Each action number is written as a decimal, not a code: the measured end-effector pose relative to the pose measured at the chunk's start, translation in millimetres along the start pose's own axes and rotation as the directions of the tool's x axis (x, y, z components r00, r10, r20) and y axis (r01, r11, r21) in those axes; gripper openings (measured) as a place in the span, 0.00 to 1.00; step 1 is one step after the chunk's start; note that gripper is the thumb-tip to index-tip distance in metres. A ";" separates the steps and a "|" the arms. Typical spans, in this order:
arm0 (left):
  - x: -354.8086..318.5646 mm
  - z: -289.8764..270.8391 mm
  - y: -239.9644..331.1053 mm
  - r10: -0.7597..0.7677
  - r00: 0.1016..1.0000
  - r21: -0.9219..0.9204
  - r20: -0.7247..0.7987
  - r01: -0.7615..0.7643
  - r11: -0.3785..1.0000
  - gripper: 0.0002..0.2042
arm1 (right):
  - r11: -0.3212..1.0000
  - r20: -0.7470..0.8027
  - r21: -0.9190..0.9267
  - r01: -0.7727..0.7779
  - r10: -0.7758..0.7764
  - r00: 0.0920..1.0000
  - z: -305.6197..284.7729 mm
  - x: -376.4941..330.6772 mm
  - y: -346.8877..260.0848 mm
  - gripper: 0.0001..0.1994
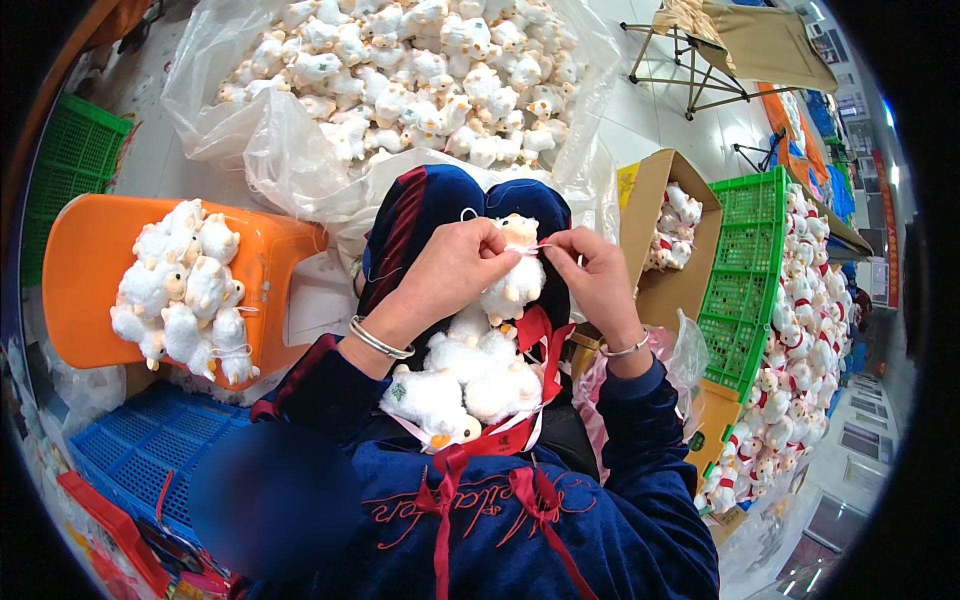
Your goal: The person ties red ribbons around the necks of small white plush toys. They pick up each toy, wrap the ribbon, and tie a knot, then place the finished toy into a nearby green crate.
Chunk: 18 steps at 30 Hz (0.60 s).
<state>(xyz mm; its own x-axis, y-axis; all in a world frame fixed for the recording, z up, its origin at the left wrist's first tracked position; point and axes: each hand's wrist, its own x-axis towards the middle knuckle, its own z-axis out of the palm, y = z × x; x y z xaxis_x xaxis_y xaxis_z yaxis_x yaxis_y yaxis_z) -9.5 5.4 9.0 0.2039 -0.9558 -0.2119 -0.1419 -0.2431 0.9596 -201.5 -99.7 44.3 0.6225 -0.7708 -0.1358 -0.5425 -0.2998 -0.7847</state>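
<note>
A small white plush sheep (516, 275) is hanging upright in the middle of the scene, between the person's knees, its cream face and tiny orange muzzle pointing toward the far side. Its fluffy body and stubby legs are dangling below, just above more white toys lying in the lap. A thin pale pink ribbon (545, 246) is running across its neck, stretching level from left to right. The left hand (455, 265) is gripping the sheep at the head, and the right hand (597, 270) is pinching the ribbon's right end.
</note>
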 end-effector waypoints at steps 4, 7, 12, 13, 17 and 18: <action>1.3 -1.0 1.3 -0.035 0.999 0.017 0.007 0.035 0.999 0.12 | 0.917 -0.040 -0.137 0.375 -0.383 0.923 -3.2 6.8 -12.7 0.07; 1.6 -1.7 1.7 -0.032 0.999 -0.004 0.020 0.033 0.999 0.12 | 0.910 0.044 0.033 0.414 -0.415 0.909 0.8 -1.2 -16.5 0.07; 1.5 0.9 -0.2 0.032 0.999 -0.025 0.012 -0.032 0.999 0.11 | 0.879 0.150 0.475 0.033 -0.118 0.982 9.7 -23.8 -3.0 0.07; 1.5 1.3 1.3 0.020 1.000 -0.010 -0.003 -0.020 1.000 0.12 | 0.858 0.122 0.514 -0.004 -0.069 0.990 10.8 -23.2 -3.6 0.07; 3.0 4.9 6.4 0.008 0.999 0.034 -0.052 -0.007 0.999 0.12 | 0.806 0.072 0.571 -0.157 0.141 0.987 14.3 -15.9 -7.9 0.10; 3.4 5.2 6.5 0.013 0.998 0.040 -0.063 -0.010 0.999 0.12 | 0.802 0.098 0.559 -0.210 0.187 0.977 14.4 -13.3 -4.8 0.10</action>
<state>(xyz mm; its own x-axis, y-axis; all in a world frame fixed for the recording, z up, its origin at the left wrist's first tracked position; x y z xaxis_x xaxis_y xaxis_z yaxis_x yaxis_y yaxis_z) -14.7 -0.2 13.5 0.2623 -0.9465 -0.1879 -0.1824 -0.2399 0.9535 -199.1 -79.9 41.2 0.5625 -0.7542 -0.3388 -0.2504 0.2352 -0.9391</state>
